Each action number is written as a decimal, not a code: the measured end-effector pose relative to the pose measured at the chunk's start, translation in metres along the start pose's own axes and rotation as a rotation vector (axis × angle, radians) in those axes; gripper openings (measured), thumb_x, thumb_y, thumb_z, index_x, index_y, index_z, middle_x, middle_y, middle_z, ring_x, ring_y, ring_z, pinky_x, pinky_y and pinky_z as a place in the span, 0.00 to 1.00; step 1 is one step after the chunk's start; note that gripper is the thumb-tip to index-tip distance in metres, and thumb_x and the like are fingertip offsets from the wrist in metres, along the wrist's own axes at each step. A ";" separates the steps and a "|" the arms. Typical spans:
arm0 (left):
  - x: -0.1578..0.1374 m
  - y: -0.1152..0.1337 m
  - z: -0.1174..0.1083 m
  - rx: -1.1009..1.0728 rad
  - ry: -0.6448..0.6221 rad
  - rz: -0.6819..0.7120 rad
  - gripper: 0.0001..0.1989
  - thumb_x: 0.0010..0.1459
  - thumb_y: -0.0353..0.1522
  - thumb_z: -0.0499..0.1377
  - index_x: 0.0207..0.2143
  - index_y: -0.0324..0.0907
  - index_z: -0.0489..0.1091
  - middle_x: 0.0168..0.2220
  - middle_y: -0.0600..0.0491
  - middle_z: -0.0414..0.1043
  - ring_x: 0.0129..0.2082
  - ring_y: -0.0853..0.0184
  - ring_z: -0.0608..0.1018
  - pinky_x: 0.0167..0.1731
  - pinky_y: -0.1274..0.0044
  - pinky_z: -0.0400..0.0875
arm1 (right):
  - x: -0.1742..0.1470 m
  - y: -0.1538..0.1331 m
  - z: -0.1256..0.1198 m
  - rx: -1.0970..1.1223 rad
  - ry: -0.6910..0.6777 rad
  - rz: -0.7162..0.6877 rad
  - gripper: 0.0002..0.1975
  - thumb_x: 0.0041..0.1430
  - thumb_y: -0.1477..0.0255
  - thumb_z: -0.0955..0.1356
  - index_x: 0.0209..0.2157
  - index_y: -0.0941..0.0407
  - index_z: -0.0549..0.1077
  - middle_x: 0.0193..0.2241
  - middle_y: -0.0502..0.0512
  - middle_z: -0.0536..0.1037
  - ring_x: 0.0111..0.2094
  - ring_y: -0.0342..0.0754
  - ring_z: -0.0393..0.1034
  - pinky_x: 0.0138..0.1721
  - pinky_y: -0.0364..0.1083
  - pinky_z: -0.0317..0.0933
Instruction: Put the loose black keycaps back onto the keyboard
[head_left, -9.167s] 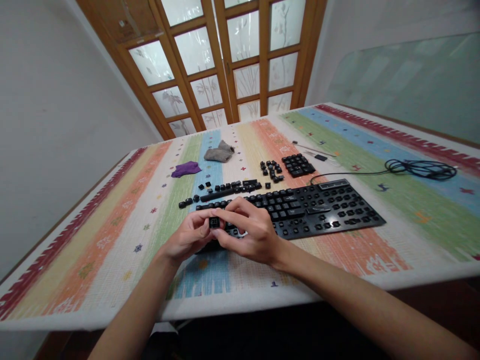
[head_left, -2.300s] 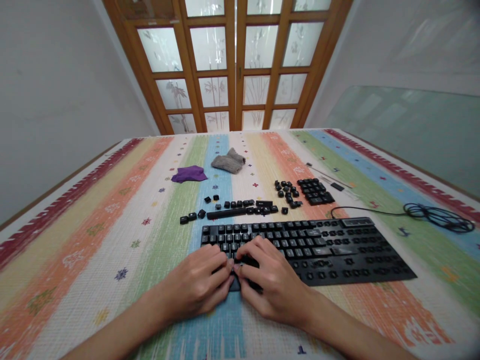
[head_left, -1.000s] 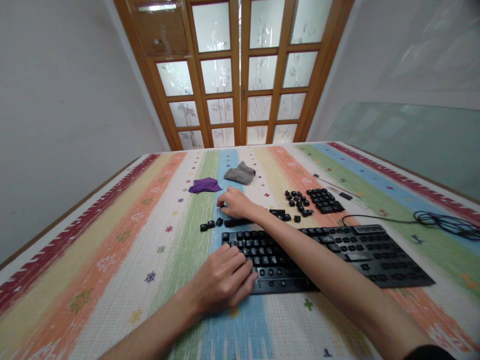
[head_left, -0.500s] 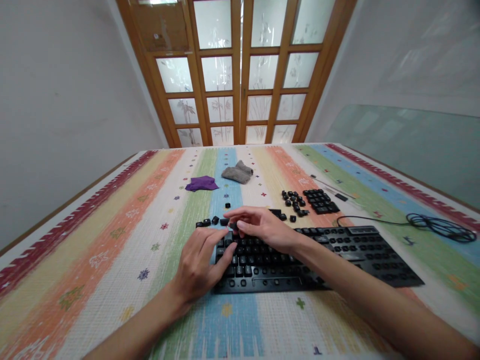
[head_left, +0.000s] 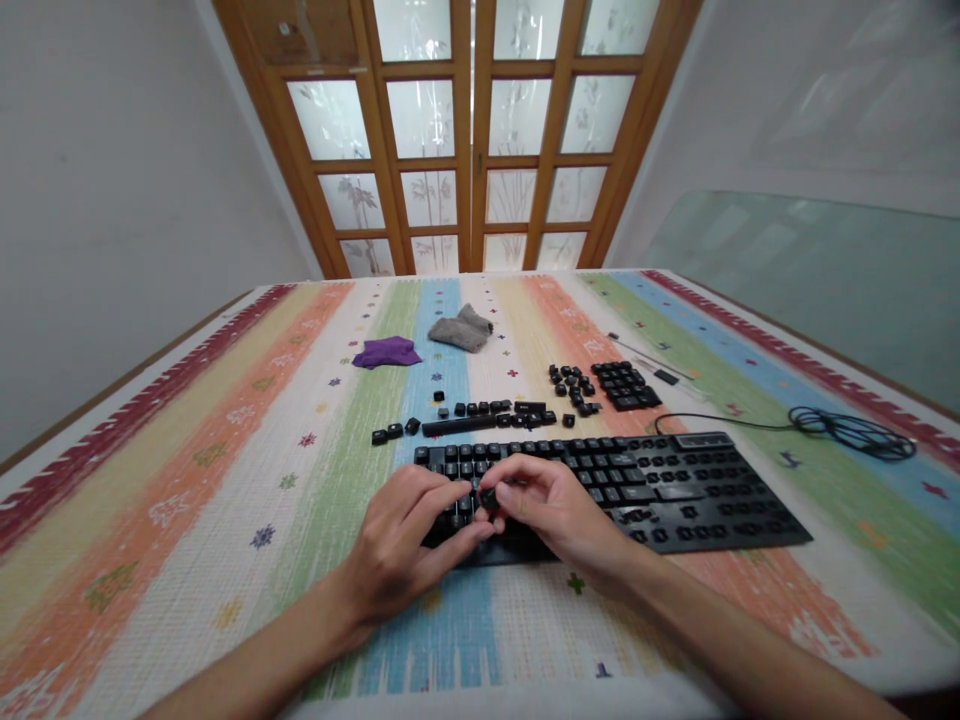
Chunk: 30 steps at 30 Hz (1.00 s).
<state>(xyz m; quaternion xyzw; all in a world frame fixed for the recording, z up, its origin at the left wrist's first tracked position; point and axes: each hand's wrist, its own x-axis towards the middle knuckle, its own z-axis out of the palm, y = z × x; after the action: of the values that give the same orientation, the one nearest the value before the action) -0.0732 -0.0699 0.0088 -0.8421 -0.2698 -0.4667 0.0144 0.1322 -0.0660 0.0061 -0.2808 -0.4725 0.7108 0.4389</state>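
Observation:
A partly stripped black keyboard (head_left: 720, 510) lies across the table in front of me. My right hand (head_left: 551, 500) is over its left half, thumb and fingers pinching a small black keycap (head_left: 489, 497). Close beside it on the left is my left hand (head_left: 412, 520), its index finger and thumb stretched toward the keycap with a gap between them. Whether the left fingertips touch the keycap I cannot tell. Both hands hide part of the keyboard's lower left keys. Behind the keyboard lie a long spacebar (head_left: 459, 426) and a row of loose keycaps (head_left: 484, 408).
Farther right are a scattered group of keycaps (head_left: 574, 385) and a block of keycaps (head_left: 626, 386). A coiled cable (head_left: 851, 432) lies at the right, and a thin rod-like tool (head_left: 649, 358) beyond. Purple cloth (head_left: 388, 352) and grey cloth (head_left: 461, 330) rest at the back.
My right hand has drawn back from the row of loose keycaps to the keyboard's lower left part, holding a keycap. The loose row and spacebar now show. The view has tilted slightly.

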 end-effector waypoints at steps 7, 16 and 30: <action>0.001 0.005 -0.002 -0.052 -0.044 0.011 0.11 0.61 0.31 0.65 0.45 0.36 0.71 0.33 0.50 0.74 0.32 0.66 0.75 0.32 0.74 0.73 | -0.006 0.001 0.005 -0.014 0.001 -0.018 0.10 0.56 0.65 0.75 0.37 0.56 0.78 0.33 0.53 0.81 0.35 0.46 0.77 0.38 0.46 0.71; 0.000 0.004 -0.003 -0.058 -0.055 0.034 0.11 0.61 0.27 0.64 0.46 0.35 0.72 0.33 0.50 0.74 0.31 0.67 0.74 0.31 0.74 0.73 | -0.008 0.002 0.008 -0.048 0.033 0.030 0.11 0.58 0.65 0.74 0.37 0.57 0.76 0.32 0.50 0.79 0.34 0.41 0.75 0.39 0.41 0.69; 0.004 0.012 -0.004 -0.201 -0.098 -0.047 0.12 0.59 0.25 0.64 0.45 0.37 0.70 0.33 0.51 0.74 0.32 0.67 0.75 0.31 0.75 0.73 | -0.007 0.003 0.013 -0.008 -0.024 0.080 0.17 0.59 0.58 0.73 0.35 0.58 0.73 0.29 0.50 0.78 0.25 0.40 0.73 0.30 0.42 0.71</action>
<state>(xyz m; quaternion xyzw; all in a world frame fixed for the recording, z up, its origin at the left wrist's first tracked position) -0.0689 -0.0790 0.0172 -0.8546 -0.2417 -0.4497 -0.0945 0.1238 -0.0784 0.0082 -0.2926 -0.4692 0.7292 0.4031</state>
